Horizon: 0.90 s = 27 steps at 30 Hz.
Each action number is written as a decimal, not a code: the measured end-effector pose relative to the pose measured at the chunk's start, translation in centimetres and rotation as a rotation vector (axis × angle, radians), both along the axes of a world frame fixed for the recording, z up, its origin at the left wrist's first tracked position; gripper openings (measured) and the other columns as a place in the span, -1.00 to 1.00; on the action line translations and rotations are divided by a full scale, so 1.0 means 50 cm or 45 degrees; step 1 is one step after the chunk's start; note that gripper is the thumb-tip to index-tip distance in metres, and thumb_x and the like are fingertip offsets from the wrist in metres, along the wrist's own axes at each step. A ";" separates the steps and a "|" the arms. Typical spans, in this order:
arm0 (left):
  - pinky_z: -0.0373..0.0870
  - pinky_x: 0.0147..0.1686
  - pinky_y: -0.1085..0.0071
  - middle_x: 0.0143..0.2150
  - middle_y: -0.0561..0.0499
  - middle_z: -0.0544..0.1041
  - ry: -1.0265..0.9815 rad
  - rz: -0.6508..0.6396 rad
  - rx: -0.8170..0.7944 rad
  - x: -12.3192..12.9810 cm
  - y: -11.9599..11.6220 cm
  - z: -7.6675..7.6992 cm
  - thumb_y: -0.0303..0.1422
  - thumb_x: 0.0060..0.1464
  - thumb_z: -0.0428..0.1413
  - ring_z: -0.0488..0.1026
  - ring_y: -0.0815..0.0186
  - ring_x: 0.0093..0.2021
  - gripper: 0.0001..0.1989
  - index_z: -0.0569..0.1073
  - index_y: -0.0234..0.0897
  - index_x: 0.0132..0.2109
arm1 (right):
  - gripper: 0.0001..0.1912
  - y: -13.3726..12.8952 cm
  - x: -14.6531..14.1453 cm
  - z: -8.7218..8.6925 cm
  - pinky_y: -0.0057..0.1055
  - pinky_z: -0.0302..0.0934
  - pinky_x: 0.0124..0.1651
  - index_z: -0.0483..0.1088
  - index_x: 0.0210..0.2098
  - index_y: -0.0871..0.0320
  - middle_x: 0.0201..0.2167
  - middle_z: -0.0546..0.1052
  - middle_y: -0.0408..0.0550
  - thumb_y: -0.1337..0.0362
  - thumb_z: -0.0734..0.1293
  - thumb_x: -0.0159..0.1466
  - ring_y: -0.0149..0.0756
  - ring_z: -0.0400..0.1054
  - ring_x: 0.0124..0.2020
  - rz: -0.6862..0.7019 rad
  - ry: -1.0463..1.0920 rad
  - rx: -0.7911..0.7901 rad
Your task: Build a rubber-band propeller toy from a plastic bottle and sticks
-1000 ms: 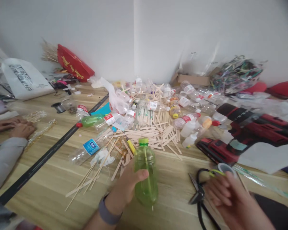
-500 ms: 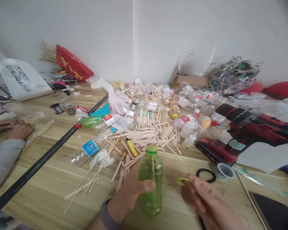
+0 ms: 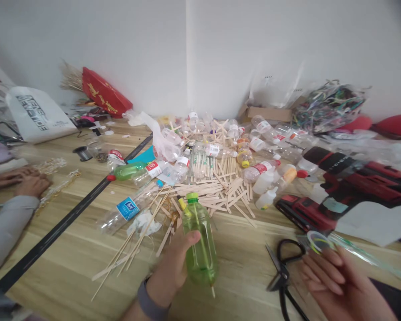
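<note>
My left hand (image 3: 178, 258) is wrapped round a clear green bottle (image 3: 200, 245) with a light green cap, its thumb across the front. The bottle leans a little, and a thin wooden stick (image 3: 213, 290) pokes out near its base. At the right, my right hand (image 3: 330, 272) has curled fingers that pinch a thin yellow-green ring (image 3: 317, 250), partly overlapping a small clear round container behind. Black-handled scissors (image 3: 281, 274) lie on the wooden table between the bottle and my right hand, blades parted.
Wooden sticks (image 3: 217, 194) and plastic bottles pile up ahead. A red and black power drill (image 3: 350, 178) stands at the right. A labelled bottle (image 3: 127, 209) lies left of centre. Another person's hands (image 3: 30, 183) work at the far left beside a black strip (image 3: 60, 227).
My right hand has moved right with the yellow-green ring, uncovering the scissors. The green bottle has shifted slightly left and tilted, and the stick now shows at its base.
</note>
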<state>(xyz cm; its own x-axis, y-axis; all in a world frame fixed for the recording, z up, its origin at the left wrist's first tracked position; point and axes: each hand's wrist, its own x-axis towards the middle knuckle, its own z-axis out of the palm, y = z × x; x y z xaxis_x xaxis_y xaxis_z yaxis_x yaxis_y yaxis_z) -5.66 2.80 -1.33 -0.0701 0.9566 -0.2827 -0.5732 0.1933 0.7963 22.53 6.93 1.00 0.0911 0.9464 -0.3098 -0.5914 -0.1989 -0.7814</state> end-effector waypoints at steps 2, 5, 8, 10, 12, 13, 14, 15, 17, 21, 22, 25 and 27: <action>0.40 -0.31 0.37 -0.25 -0.04 0.59 -0.012 -0.033 0.028 0.009 -0.001 0.022 -0.14 -0.10 0.33 0.49 0.20 -0.28 -0.61 0.56 -0.25 -0.14 | -0.47 -0.010 -0.060 0.032 -0.50 0.02 -0.64 0.21 -0.60 0.10 -0.71 0.04 -0.33 0.00 0.61 -0.06 -0.51 -0.13 -0.67 0.027 0.066 -0.120; 0.37 -0.36 0.43 -0.35 0.03 0.52 0.004 -0.108 0.097 0.019 -0.004 0.049 -0.14 -0.14 0.36 0.42 0.30 -0.37 -0.63 0.56 -0.26 -0.22 | -0.47 -0.017 -0.114 0.054 -0.49 -0.01 -0.62 0.26 -0.62 0.11 -0.72 0.08 -0.32 0.00 0.64 -0.14 -0.50 -0.12 -0.66 0.156 -0.003 -0.104; 0.37 -0.34 0.44 -0.35 0.05 0.50 -0.001 -0.163 0.144 0.025 -0.007 0.053 -0.16 -0.12 0.36 0.41 0.32 -0.35 -0.63 0.56 -0.25 -0.17 | -0.48 -0.025 -0.146 0.053 -0.47 -0.06 -0.58 0.33 -0.61 0.13 -0.73 0.12 -0.29 -0.11 0.59 -0.08 -0.49 -0.10 -0.64 0.360 -0.131 -0.068; 0.38 -0.29 0.43 -0.31 0.03 0.52 -0.008 -0.210 0.172 0.029 -0.008 0.045 -0.18 -0.12 0.37 0.42 0.30 -0.31 -0.59 0.55 -0.24 -0.12 | -0.46 -0.032 -0.165 0.047 -0.45 -0.10 -0.55 0.36 -0.60 0.14 -0.74 0.13 -0.28 -0.18 0.54 -0.02 -0.48 -0.10 -0.63 0.488 -0.218 -0.041; 0.38 -0.26 0.42 -0.28 0.02 0.54 -0.008 -0.260 0.194 0.034 -0.006 0.038 -0.19 -0.12 0.37 0.43 0.31 -0.32 -0.55 0.54 -0.24 -0.07 | -0.44 -0.039 -0.183 0.040 -0.44 -0.15 -0.53 0.37 -0.58 0.16 -0.73 0.16 -0.27 -0.22 0.50 0.02 -0.47 -0.09 -0.62 0.611 -0.299 -0.011; 0.37 -0.26 0.42 -0.27 0.02 0.54 -0.009 -0.280 0.202 0.036 -0.005 0.036 -0.19 -0.12 0.38 0.43 0.32 -0.33 -0.53 0.53 -0.24 -0.05 | -0.44 -0.041 -0.189 0.037 -0.43 -0.17 -0.52 0.36 -0.57 0.16 -0.71 0.17 -0.26 -0.23 0.48 0.04 -0.47 -0.07 -0.61 0.669 -0.332 0.002; 0.37 -0.27 0.43 -0.28 0.02 0.54 -0.017 -0.285 0.207 0.037 -0.004 0.035 -0.19 -0.12 0.38 0.42 0.34 -0.36 -0.53 0.53 -0.24 -0.05 | -0.43 -0.043 -0.193 0.035 -0.43 -0.19 -0.52 0.35 -0.58 0.16 -0.70 0.18 -0.25 -0.24 0.47 0.06 -0.47 -0.07 -0.61 0.714 -0.354 0.016; 0.37 -0.29 0.43 -0.30 0.03 0.54 -0.034 -0.278 0.211 0.037 -0.004 0.034 -0.19 -0.12 0.37 0.41 0.35 -0.38 -0.54 0.53 -0.24 -0.07 | -0.42 -0.043 -0.194 0.033 -0.42 -0.20 -0.52 0.33 -0.59 0.16 -0.69 0.19 -0.25 -0.24 0.46 0.08 -0.47 -0.07 -0.61 0.745 -0.358 0.027; 0.36 -0.34 0.44 -0.33 0.04 0.53 -0.056 -0.238 0.208 0.032 -0.004 0.032 -0.21 -0.15 0.38 0.41 0.35 -0.39 -0.58 0.55 -0.25 -0.12 | -0.44 -0.040 -0.184 0.034 -0.42 -0.18 -0.52 0.30 -0.60 0.15 -0.70 0.17 -0.25 -0.20 0.46 0.11 -0.46 -0.08 -0.61 0.740 -0.314 0.033; 0.40 -0.31 0.38 -0.26 -0.02 0.58 0.001 -0.090 0.108 0.001 -0.004 0.008 -0.20 -0.07 0.33 0.47 0.25 -0.31 -0.62 0.56 -0.24 -0.09 | -0.46 -0.019 -0.120 0.045 -0.43 -0.06 -0.56 0.23 -0.65 0.11 -0.73 0.10 -0.30 -0.03 0.60 -0.05 -0.47 -0.13 -0.64 0.486 -0.078 -0.109; 0.41 -0.28 0.35 -0.26 -0.04 0.59 0.000 -0.029 0.060 -0.009 -0.002 -0.001 -0.18 -0.04 0.31 0.49 0.22 -0.30 -0.63 0.57 -0.24 -0.09 | -0.45 -0.012 -0.096 0.047 -0.44 -0.03 -0.58 0.20 -0.67 0.10 -0.73 0.08 -0.32 0.04 0.64 -0.12 -0.49 -0.16 -0.65 0.366 -0.007 -0.151; 0.43 -0.23 0.27 -0.27 -0.09 0.61 -0.034 0.097 -0.029 -0.037 0.007 -0.028 -0.10 0.00 0.26 0.54 0.11 -0.23 -0.62 0.58 -0.26 -0.11 | -0.45 0.006 -0.022 0.049 -0.47 -0.01 -0.65 0.15 -0.65 0.10 -0.72 0.03 -0.37 0.18 0.64 -0.11 -0.52 -0.25 -0.67 -0.039 0.174 -0.203; 0.43 -0.20 0.25 -0.24 -0.11 0.62 -0.044 0.119 -0.031 -0.046 0.013 -0.039 -0.07 0.01 0.25 0.55 0.07 -0.18 -0.61 0.58 -0.23 -0.11 | -0.46 0.012 0.015 0.046 -0.51 -0.05 -0.69 0.13 -0.62 0.10 -0.71 0.03 -0.38 0.22 0.62 -0.05 -0.53 -0.26 -0.69 -0.239 0.258 -0.138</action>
<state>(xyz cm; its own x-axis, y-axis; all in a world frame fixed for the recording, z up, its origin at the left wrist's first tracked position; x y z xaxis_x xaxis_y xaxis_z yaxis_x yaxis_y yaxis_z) -7.96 3.47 -3.29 -0.1483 0.9392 -0.3096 -0.6170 0.1568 0.7712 23.28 7.53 3.30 0.1870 0.8793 -0.4380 -0.7677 -0.1474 -0.6237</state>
